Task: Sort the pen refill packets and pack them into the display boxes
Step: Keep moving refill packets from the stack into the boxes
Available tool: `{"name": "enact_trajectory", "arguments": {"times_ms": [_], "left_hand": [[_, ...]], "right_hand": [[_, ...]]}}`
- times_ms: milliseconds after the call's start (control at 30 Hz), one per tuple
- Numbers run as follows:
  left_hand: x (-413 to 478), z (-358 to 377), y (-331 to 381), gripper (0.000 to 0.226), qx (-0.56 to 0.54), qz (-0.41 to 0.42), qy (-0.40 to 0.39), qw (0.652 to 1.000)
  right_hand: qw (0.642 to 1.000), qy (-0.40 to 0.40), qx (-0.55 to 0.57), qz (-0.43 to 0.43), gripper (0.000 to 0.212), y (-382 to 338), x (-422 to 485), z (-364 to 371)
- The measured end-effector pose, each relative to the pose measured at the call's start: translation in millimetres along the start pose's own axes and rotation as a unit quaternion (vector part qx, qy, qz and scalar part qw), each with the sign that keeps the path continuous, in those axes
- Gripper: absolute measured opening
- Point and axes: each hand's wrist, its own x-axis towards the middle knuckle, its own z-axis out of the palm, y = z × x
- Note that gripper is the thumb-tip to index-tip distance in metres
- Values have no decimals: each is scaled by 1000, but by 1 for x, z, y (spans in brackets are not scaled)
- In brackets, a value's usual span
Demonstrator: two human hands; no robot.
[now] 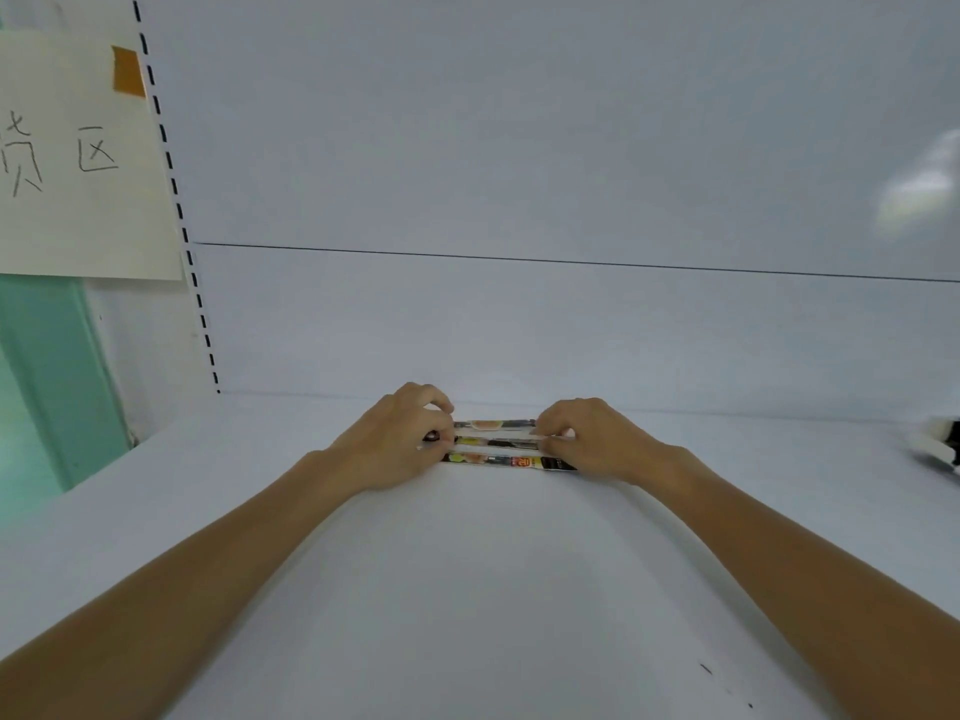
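On white shelf [493,563], hands [410,439] covering packets' [498,460] ends, print illegible

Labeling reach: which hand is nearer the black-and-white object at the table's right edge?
Right. The right hand rests on the right ends of the refill packets, well short of the black-and-white object. The left hand sits on their left ends, farther away.

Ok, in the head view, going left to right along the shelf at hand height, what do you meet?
Left hand → pen refill packets lying side by side between the hands → right hand → a black-and-white object cut off at the right edge.
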Motion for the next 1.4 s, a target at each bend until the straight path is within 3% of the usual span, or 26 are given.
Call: {"name": "enact_trajectory", "arguments": {"times_ms": [133, 233, 367, 433, 533, 700, 833, 967, 1067, 1233, 1267, 1400], "left_hand": [[0, 0, 17, 16, -26, -10, -12, 1000], [-3, -4, 23, 17, -57, -48, 18, 997], [-12, -6, 19, 14, -105, -86, -5, 991], [-17, -7, 16, 26, -116, -94, -33, 988], [-25, -10, 5, 43, -103, -127, -2, 987], [-36, -6, -9, 27, -173, -176, 19, 969], [-36, -6, -3, 34, -206, -184, 37, 960], [-36, -7, 2, 19, -190, -183, 29, 964], [-35, -9, 3, 7, -176, -190, 39, 965], [-32, -14, 6, 2, -310, -250, 97, 912], [-30, -15, 10, 4, -343, -258, 93, 898], [-16, -26, 41, 5, -472, -277, 28, 836]], "right_hand": [[998, 51, 36, 1, 23, 0, -15, 0], [996, 40, 84, 14, 18, 0, -24, 1], [999, 30, 33, -10, 26, -4, -29, -2], [999, 33, 5, -25, 28, -6, -30, -3], [999, 18, -15, -22, 33, -8, -35, -5], [996, 85, -14, -14, 28, -6, -41, 2], [991, 134, -4, -7, 11, -9, -42, 3], [983, 174, -47, 43, 11, -7, -40, 0], [970, 227, 43, 78, 13, -3, -39, -2], [938, 269, 183, 118, 7, -11, -33, -6], [936, 270, 191, 118, 1, -16, -32, -7], [914, 242, 300, 124, 15, -44, -24, -19]]}}
